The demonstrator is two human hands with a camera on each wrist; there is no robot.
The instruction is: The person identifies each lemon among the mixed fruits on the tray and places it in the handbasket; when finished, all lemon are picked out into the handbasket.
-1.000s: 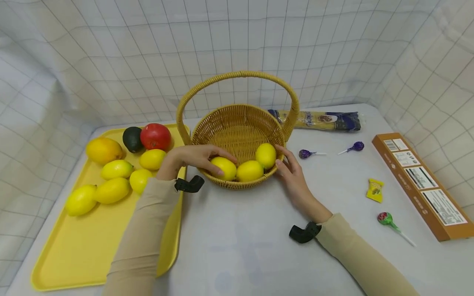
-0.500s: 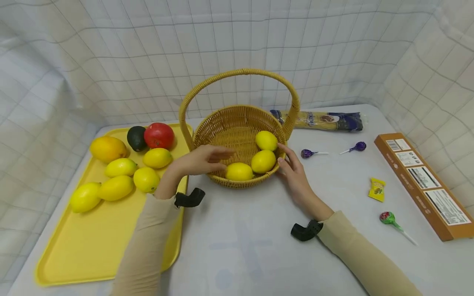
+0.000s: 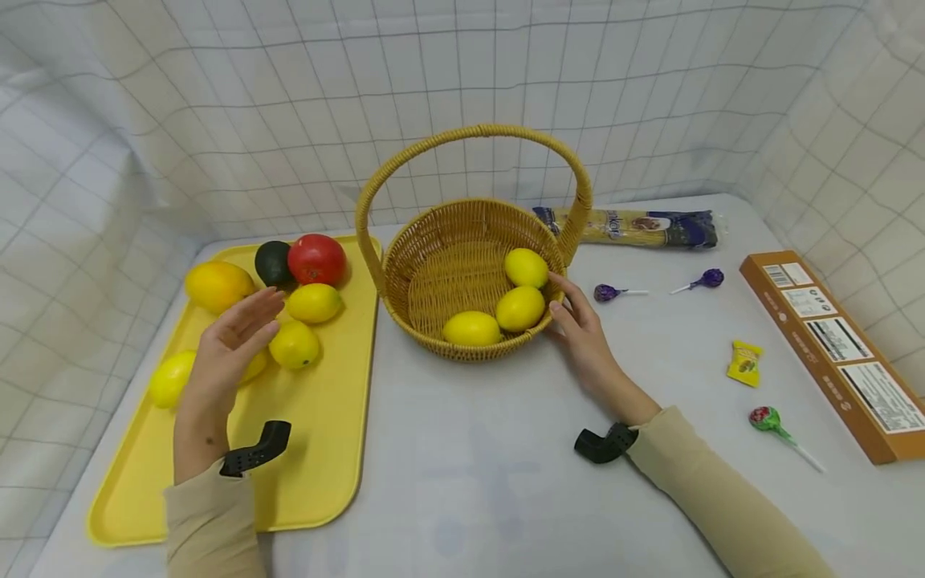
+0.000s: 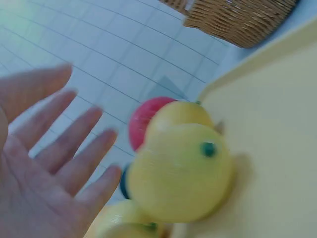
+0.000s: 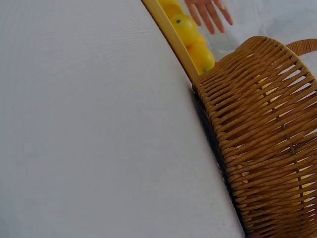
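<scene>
Lemons [image 3: 292, 343] on yellow tray [image 3: 318, 449], just under left hand [image 3: 227, 353], fingers spread, holding nothing. Right hand [image 3: 581, 333] relaxed, fingertips against wicker basket [image 3: 405, 273] rim, three lemons inside.

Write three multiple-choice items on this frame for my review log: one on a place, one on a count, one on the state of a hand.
1. Where is the left hand?
A. inside the basket
B. over the yellow tray
C. on the orange box

2. How many lemons lie in the wicker basket?
A. one
B. three
C. five

3. What is the left hand doing?
A. hovering with straight, spread fingers, holding nothing
B. pinching a lollipop
C. gripping the basket handle

Answers:
1 B, the hand is above the yellow tray, next to the lemons there.
2 B, the head view shows three lemons inside the rim.
3 A, the left wrist view shows an open palm beside the tray fruit, with nothing in it.
</scene>
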